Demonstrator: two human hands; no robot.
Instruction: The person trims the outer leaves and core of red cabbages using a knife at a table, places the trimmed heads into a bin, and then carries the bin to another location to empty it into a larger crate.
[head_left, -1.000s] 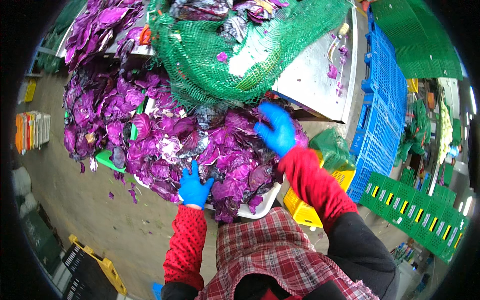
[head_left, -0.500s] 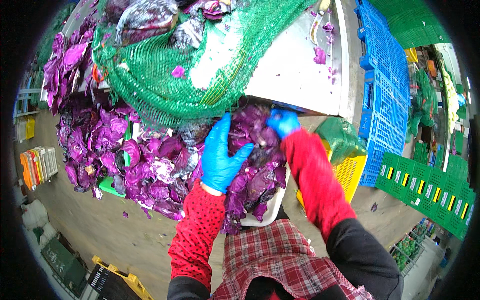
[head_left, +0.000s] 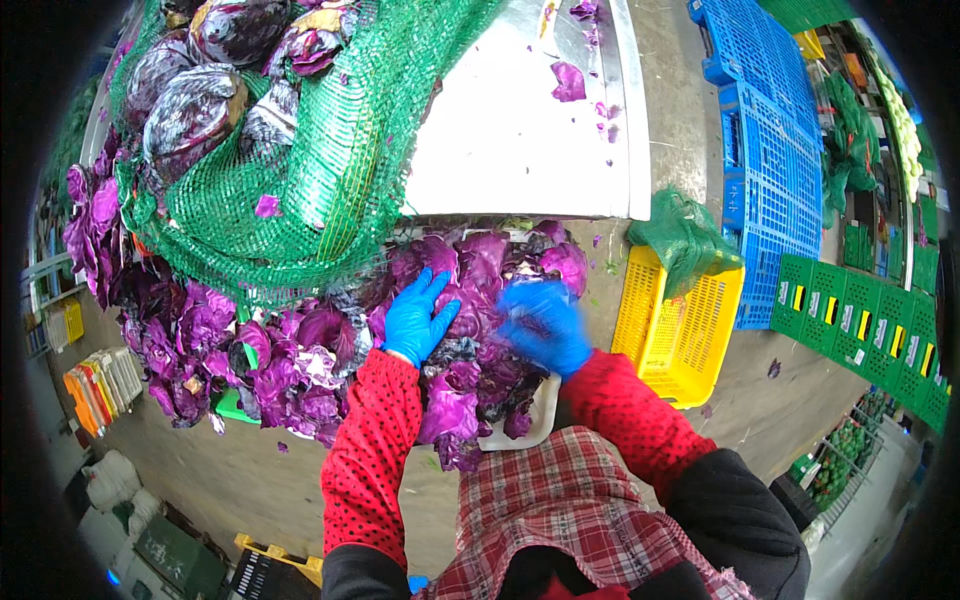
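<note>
My left hand (head_left: 420,318), in a blue glove, rests on a heap of loose red cabbage leaves (head_left: 455,400) with its fingers spread. Just right of it, my right hand (head_left: 545,325), gloved the same, is over the heap's right part. Motion smears its fingers, so whether they hold a leaf is unclear. Under the leaves, the rim of a white tub (head_left: 545,415) shows near my apron. Beyond my hands is a metal table (head_left: 520,150). A green mesh bag (head_left: 340,180) drapes over its left part, with several red cabbages (head_left: 192,115) in and around it.
At the right stands a yellow crate (head_left: 690,350) with green netting (head_left: 680,235) over its far end. Blue pallets (head_left: 770,180) and a row of green crates (head_left: 850,320) lie farther right. A torn leaf (head_left: 568,82) lies on the table.
My right hand has come back from the table's edge toward me, over the leaves. My left hand has moved slightly nearer. The view has shifted, showing more of the yellow crate.
</note>
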